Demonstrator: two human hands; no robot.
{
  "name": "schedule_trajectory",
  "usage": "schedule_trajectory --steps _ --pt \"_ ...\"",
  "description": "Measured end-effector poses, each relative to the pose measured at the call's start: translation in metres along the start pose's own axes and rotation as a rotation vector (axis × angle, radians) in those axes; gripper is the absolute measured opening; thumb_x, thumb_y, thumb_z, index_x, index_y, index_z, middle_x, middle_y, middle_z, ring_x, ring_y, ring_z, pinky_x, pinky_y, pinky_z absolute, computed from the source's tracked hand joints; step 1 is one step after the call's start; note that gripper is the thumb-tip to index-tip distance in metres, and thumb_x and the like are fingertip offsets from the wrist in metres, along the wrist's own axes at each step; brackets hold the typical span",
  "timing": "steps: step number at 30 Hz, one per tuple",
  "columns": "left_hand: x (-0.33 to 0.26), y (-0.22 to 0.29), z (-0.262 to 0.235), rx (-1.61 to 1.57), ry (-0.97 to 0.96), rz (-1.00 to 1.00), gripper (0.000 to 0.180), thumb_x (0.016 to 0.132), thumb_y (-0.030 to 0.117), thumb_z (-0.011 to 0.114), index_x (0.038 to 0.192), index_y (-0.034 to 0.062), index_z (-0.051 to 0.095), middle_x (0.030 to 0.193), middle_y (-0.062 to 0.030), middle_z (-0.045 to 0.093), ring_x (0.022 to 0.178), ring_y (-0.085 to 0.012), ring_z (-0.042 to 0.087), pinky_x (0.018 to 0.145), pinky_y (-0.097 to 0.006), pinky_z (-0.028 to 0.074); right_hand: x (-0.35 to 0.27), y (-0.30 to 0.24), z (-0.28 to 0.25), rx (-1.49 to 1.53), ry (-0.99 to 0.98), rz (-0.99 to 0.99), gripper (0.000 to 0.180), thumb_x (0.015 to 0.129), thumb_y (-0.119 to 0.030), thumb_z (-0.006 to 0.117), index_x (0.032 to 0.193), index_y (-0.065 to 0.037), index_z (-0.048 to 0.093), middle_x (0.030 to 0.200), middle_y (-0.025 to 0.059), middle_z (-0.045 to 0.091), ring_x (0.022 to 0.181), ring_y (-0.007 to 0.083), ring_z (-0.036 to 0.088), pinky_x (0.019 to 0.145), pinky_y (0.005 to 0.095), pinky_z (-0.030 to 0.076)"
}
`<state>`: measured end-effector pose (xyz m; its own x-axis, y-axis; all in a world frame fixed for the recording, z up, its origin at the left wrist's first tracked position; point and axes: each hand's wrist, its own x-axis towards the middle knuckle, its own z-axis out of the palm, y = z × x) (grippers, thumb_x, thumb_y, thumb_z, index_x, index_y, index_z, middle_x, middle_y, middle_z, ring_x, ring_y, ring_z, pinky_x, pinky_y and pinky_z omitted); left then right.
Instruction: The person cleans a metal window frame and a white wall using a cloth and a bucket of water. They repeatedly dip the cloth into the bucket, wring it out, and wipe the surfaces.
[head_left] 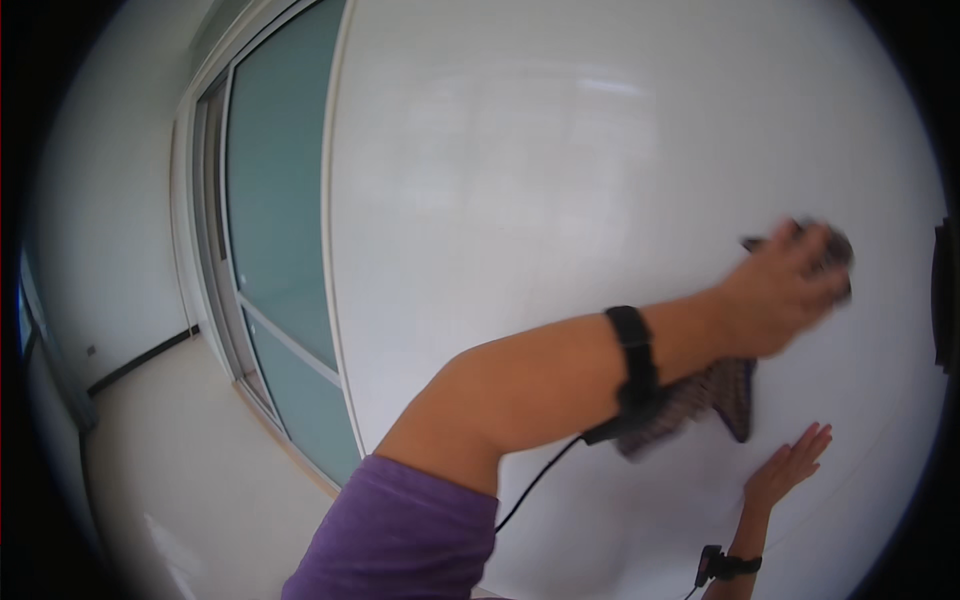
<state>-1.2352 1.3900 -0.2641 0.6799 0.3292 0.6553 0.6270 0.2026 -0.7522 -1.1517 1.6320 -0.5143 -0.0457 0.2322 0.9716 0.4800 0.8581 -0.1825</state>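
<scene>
Checked dark cloth pressed to a white wall by your left hand.
Your grip is closed on the cloth's bunched top, blurred; its loose end hangs below your wrist. Your right hand lies open and empty, flat on the wall. Press evenly and overlap your strokes.

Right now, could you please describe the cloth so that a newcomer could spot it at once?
Start at the big white board filling the view. The left hand presses a cloth against it, right of centre. It is dark and checked, hanging below the wrist, the only patterned thing on the plain surface.
</scene>
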Motion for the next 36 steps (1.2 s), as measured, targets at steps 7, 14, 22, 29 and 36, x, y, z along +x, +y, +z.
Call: schedule_trajectory --steps 7,14,22,29,36 --pt "-0.084 -0.113 -0.125 0.375 0.011 -0.220 0.045 0.067 0.002 0.057 0.108 0.0182 0.064 0.123 -0.0097 0.052 0.115 -0.0364 0.045 0.094 -0.049 0.038 0.006 0.013 0.002 0.026 0.051 0.010 0.059 0.099 -0.044 0.019 0.145 -0.009 0.023 0.153 0.0100 0.016 0.142 0.0278 0.012 0.109 0.0544 0.004" --pt "-0.258 -0.232 -0.358 1.161 -0.272 -0.575 0.041 0.082 0.007 0.052 0.121 0.0159 0.056 0.130 -0.0123 0.049 0.115 -0.0311 0.048 0.096 -0.044 0.036 0.005 -0.012 -0.002 0.114 0.090 0.021 0.058 0.099 -0.043 0.020 0.145 -0.009 0.024 0.152 0.0107 0.019 0.141 0.0283 0.013 0.109 0.0537 0.004" --pt "-0.407 -0.011 -0.306 0.967 -0.227 -1.026 0.045 0.083 -0.003 0.050 0.125 0.0099 0.053 0.137 -0.0196 0.038 0.116 -0.0394 0.041 0.099 -0.045 0.034 0.011 -0.008 -0.007 0.103 0.144 -0.038 0.055 0.099 -0.040 0.020 0.145 -0.009 0.026 0.151 0.0132 0.022 0.140 0.0298 0.016 0.111 0.0483 0.011" --pt "-0.265 -0.049 -0.212 0.660 0.046 -0.867 0.043 0.073 -0.009 0.055 0.112 0.0067 0.061 0.124 -0.0183 0.048 0.111 -0.0347 0.046 0.096 -0.040 0.039 0.014 -0.008 -0.012 0.071 0.179 -0.092 0.054 0.100 -0.038 0.024 0.143 -0.005 0.029 0.149 0.0143 0.025 0.139 0.0318 0.020 0.110 0.0459 0.017" --pt "-0.095 0.026 -0.056 0.235 -0.029 -0.294 0.016 0.076 0.023 0.059 0.089 0.0163 0.066 0.110 0.0004 0.055 0.100 -0.0292 0.049 0.075 -0.048 0.042 0.012 -0.010 -0.009 0.149 0.128 -0.108 0.055 0.099 -0.038 0.026 0.141 -0.003 0.032 0.148 0.0161 0.026 0.137 0.0356 0.022 0.110 0.0458 0.019"
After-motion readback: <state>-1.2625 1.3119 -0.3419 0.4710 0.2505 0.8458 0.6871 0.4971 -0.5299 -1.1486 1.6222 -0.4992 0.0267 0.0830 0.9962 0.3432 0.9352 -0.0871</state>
